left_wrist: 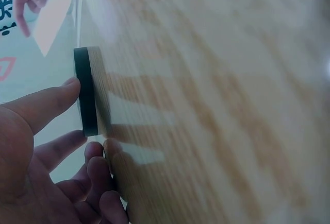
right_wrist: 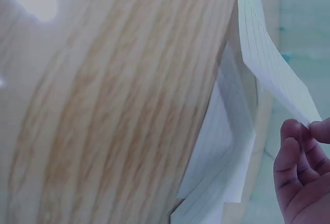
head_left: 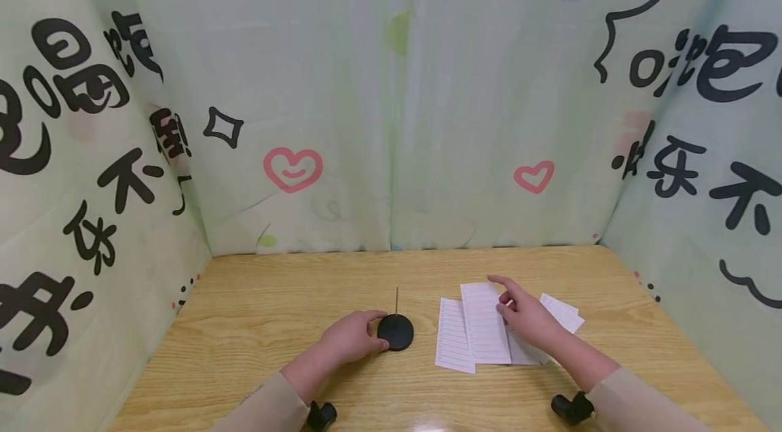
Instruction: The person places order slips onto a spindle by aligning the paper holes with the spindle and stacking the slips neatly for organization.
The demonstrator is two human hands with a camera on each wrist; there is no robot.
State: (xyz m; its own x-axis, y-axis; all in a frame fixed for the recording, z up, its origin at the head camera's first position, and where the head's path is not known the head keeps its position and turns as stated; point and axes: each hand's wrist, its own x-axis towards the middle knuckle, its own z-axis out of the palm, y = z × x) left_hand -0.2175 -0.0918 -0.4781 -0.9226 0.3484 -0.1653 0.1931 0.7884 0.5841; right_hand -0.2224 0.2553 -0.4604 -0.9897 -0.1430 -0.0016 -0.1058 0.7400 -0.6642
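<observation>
A bill spike (head_left: 396, 333), a black round base with a thin upright rod, stands on the wooden table. My left hand (head_left: 351, 335) holds its base from the left, thumb and index finger at the rim; the left wrist view shows the thumb against the black base (left_wrist: 86, 92) and the other fingers curled below. To the right, my right hand (head_left: 528, 315) pinches a lined paper slip (head_left: 485, 327) by its edge. That slip (right_wrist: 273, 62) is lifted and bent in the right wrist view. Beside it lies another lined slip (head_left: 453, 344).
More lined slips (head_left: 562, 313) lie overlapped under and beyond my right forearm. Printed curtains (head_left: 342, 214) enclose the table (head_left: 275, 289) at the back and both sides. Black wrist mounts (head_left: 572, 409) hang below the sleeves.
</observation>
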